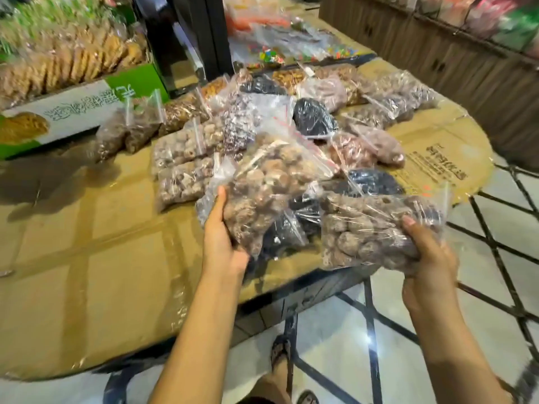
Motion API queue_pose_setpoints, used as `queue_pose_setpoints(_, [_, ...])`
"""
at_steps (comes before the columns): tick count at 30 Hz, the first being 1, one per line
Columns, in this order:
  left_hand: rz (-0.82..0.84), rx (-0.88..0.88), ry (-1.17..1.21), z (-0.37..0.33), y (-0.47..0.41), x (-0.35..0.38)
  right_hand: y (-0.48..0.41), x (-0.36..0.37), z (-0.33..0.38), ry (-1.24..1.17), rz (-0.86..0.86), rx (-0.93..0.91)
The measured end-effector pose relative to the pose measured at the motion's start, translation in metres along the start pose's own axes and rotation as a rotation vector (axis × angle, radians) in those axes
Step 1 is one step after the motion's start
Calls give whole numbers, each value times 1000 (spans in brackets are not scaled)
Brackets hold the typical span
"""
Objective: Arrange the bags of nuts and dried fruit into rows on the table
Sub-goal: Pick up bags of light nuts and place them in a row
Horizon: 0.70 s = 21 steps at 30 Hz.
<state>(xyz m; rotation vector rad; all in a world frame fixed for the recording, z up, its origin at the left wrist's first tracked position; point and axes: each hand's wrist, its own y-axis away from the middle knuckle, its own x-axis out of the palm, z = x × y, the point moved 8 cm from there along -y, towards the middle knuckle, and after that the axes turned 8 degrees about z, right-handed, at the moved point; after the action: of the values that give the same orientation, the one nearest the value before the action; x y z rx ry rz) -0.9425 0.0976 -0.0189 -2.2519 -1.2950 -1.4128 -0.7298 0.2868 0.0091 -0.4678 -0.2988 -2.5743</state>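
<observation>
My left hand [223,240] grips the lower end of a clear bag of brown nuts [271,182], which is lifted and tilted over the pile. A second bag of brown nuts [367,228] is gripped by my right hand [428,252] above the table's front edge. Between and under them lie bags of dark dried fruit [376,182]. Two bags of pale nuts [182,160] lie side by side left of the pile. More bags, brown and black [313,116], are heaped further back on the cardboard-covered table [87,258].
A green and white carton [73,112] with small bags leaning on it stands at the back left, with packs of biscuits behind it. Coloured sweets [271,56] lie at the far end. A dark post [186,39] rises behind. Tiled floor and my sandalled foot [281,354] are below.
</observation>
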Motion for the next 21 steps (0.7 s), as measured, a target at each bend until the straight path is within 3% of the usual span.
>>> queue_pose_setpoints(6, [66, -14, 151, -19, 43, -35, 70, -3, -4, -35, -31, 41])
queue_pose_setpoints(12, [55, -195, 310, -28, 48, -80, 113, 32, -21, -17, -98, 6])
queue_pose_setpoints(15, [174, -172, 304, -73, 37, -101, 130, 69, -41, 7, -139, -3])
queue_pose_setpoints(18, [230, -168, 152, -139, 19, -143, 146, 104, -72, 45, -221, -18])
queue_pose_setpoints(21, [200, -49, -123, -215, 0, -190, 156, 149, -110, 59, -273, -24])
